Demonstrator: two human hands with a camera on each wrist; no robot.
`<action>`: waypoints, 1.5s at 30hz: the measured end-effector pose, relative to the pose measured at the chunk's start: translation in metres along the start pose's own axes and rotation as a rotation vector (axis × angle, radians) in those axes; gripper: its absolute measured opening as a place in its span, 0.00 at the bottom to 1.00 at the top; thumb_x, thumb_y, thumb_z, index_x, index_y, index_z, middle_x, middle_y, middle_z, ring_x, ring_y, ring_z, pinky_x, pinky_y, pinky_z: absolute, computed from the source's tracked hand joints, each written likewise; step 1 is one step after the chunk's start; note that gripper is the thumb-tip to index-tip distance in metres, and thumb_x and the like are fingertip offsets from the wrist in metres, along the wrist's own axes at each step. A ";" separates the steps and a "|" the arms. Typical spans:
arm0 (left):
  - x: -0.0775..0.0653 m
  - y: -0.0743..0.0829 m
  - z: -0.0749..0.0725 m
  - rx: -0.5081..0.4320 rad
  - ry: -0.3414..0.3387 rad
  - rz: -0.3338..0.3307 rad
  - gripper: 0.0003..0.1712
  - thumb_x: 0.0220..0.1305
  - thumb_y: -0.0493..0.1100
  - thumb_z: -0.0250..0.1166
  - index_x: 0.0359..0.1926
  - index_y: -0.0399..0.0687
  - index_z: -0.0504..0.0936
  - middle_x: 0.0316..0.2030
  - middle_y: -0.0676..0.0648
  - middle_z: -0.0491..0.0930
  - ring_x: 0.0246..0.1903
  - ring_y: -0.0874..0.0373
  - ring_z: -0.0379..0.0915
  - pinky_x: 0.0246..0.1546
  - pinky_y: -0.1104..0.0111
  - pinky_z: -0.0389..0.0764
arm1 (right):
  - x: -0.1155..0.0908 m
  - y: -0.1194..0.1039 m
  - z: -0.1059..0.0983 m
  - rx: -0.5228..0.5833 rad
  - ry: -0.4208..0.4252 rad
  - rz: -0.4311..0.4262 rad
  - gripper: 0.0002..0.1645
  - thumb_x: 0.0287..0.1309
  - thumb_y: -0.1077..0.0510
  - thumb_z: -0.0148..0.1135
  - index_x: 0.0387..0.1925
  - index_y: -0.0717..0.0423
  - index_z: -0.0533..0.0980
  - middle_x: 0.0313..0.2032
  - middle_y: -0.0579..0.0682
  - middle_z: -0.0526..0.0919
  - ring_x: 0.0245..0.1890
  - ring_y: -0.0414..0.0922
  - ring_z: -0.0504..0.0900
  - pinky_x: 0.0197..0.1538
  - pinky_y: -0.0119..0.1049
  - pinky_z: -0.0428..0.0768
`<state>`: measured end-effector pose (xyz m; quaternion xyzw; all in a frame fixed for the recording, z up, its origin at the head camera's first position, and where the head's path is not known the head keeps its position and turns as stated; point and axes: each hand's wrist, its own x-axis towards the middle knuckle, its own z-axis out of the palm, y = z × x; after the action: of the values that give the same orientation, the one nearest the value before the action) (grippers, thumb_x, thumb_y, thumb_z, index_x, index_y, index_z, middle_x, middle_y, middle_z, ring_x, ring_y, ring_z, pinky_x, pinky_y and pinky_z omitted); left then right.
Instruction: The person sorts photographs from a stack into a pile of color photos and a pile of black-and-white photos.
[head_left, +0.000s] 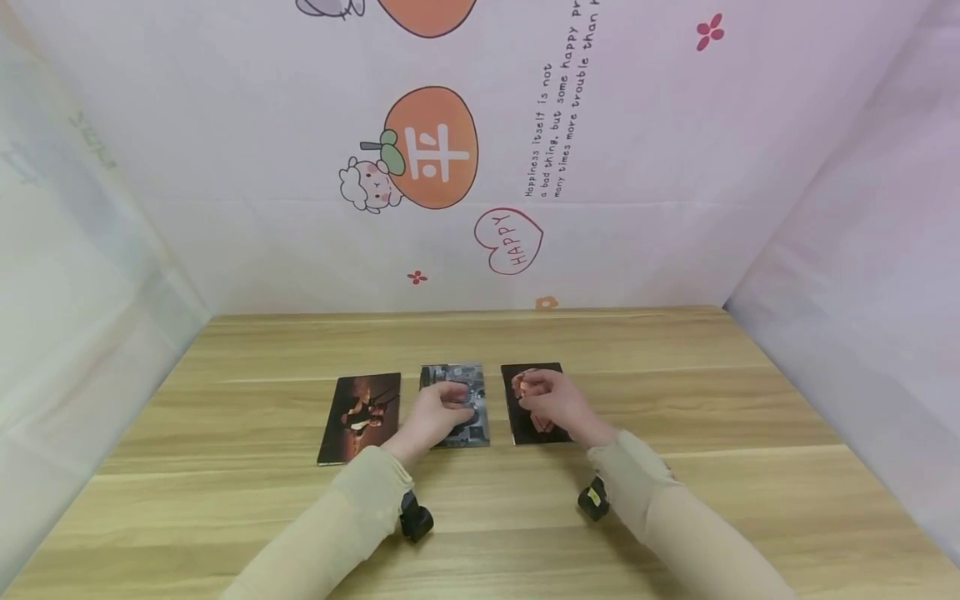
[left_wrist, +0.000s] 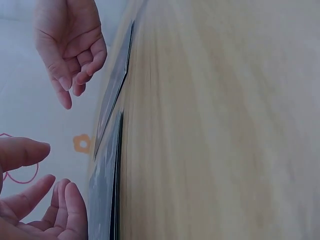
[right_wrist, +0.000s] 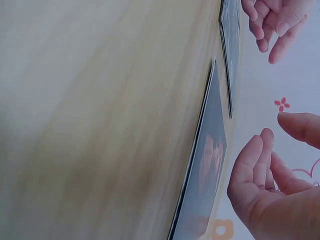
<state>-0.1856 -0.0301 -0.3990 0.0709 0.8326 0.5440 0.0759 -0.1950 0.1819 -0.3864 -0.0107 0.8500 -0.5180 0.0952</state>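
Observation:
Three flat, postcard-sized picture pieces, each with a visible edge of thin layers, lie in a row on the wooden table. My left hand (head_left: pixel 435 417) is over the middle grey one (head_left: pixel 454 373), its thumb and fingers apart and nothing between them. Over the right dark one (head_left: pixel 527 429), which shows a reddish figure, hovers my right hand (head_left: pixel 557 403), its fingers loosely bent and holding nothing. The left dark picture (head_left: pixel 362 417) has a brown scene with a figure and has no hand on it. In the left wrist view my left fingers (left_wrist: pixel 65 210) are raised beside the grey piece.
The wood-grain table (head_left: pixel 495 517) stretches out around the row. A white printed cloth (head_left: pixel 630 167) with cartoon fruit and lettering hangs behind it, and pale cloth walls close both sides. Small black cameras (head_left: pixel 416 521) are strapped at the wrists.

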 end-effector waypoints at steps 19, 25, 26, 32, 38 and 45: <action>0.007 0.017 0.031 -0.090 -0.062 0.020 0.24 0.57 0.32 0.62 0.56 0.31 0.74 0.51 0.35 0.77 0.50 0.43 0.76 0.47 0.61 0.82 | -0.006 0.015 -0.030 0.007 0.041 0.059 0.25 0.57 0.68 0.57 0.57 0.72 0.67 0.43 0.63 0.78 0.41 0.48 0.80 0.48 0.39 0.83; 0.011 0.019 0.040 -0.100 -0.074 0.030 0.24 0.57 0.33 0.64 0.56 0.31 0.73 0.50 0.35 0.77 0.50 0.43 0.76 0.42 0.63 0.83 | -0.006 0.015 -0.036 -0.028 0.044 0.060 0.26 0.59 0.67 0.57 0.59 0.71 0.67 0.49 0.68 0.76 0.47 0.54 0.80 0.51 0.43 0.82; 0.011 0.019 0.042 -0.104 -0.078 0.030 0.24 0.57 0.33 0.64 0.56 0.31 0.73 0.50 0.34 0.77 0.50 0.43 0.76 0.41 0.63 0.83 | -0.006 0.016 -0.037 -0.031 0.046 0.065 0.26 0.60 0.66 0.57 0.59 0.70 0.66 0.49 0.68 0.76 0.47 0.55 0.80 0.51 0.43 0.82; 0.014 0.020 0.049 -0.112 -0.080 0.021 0.25 0.57 0.33 0.64 0.56 0.32 0.74 0.50 0.34 0.76 0.49 0.43 0.76 0.42 0.62 0.82 | -0.004 0.022 -0.044 -0.056 0.065 0.083 0.28 0.60 0.65 0.58 0.60 0.70 0.66 0.54 0.71 0.73 0.48 0.58 0.79 0.48 0.42 0.82; 0.015 0.021 0.053 -0.098 -0.074 0.016 0.24 0.55 0.32 0.65 0.55 0.31 0.74 0.49 0.34 0.77 0.48 0.44 0.77 0.43 0.62 0.81 | -0.005 0.026 -0.050 -0.075 0.062 0.104 0.29 0.58 0.65 0.59 0.60 0.71 0.65 0.55 0.72 0.73 0.48 0.58 0.79 0.44 0.39 0.82; 0.015 0.020 0.054 -0.108 -0.077 -0.024 0.24 0.56 0.33 0.65 0.55 0.34 0.74 0.53 0.33 0.75 0.54 0.41 0.73 0.49 0.57 0.79 | -0.003 0.030 -0.053 -0.050 0.046 0.137 0.31 0.59 0.65 0.59 0.62 0.70 0.64 0.57 0.71 0.71 0.44 0.49 0.78 0.39 0.30 0.80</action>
<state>-0.1881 0.0294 -0.4025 0.0775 0.7993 0.5841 0.1181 -0.1991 0.2428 -0.3890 0.0569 0.8633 -0.4891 0.1106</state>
